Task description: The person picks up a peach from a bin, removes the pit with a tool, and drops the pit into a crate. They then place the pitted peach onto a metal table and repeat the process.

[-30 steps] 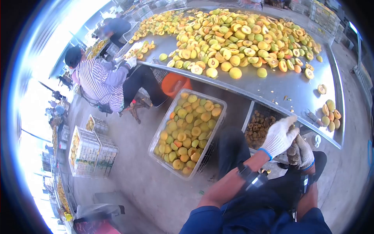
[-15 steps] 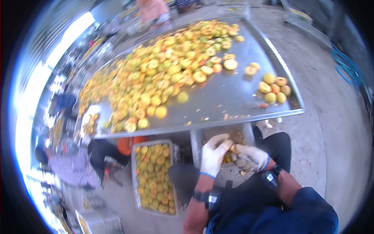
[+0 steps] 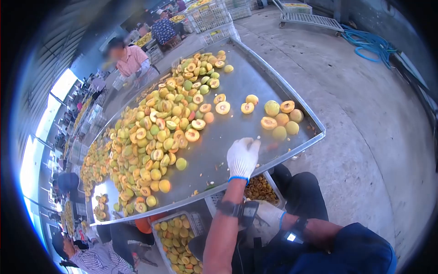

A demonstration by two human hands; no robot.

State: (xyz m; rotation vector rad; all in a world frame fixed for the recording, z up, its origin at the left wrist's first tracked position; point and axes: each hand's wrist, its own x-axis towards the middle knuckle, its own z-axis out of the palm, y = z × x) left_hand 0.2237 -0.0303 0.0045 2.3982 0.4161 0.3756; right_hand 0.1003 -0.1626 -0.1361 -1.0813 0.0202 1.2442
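My left hand, in a white knit glove with a blue cuff, is over the near edge of the metal table. Its fingers are apart, and no fruit shows in them. Ahead of it is a small group of yellow stone fruits, apricots or small peaches, some showing cut faces. A blurred reddish patch lies just right of the fingertips. Lower down, my right hand, also gloved, is beside a bin of brown pits. My left wrist hides most of its fingers, so what it holds cannot be made out.
A large heap of halved fruits covers the table's left side. Below the table stands a crate of whole fruits. Co-workers sit at the far side and lower left. Stacked crates and a blue hose lie beyond.
My hands were together over the pit bin. The left has moved up to the table; the right stays low by the bin. The view has tilted and shifted.
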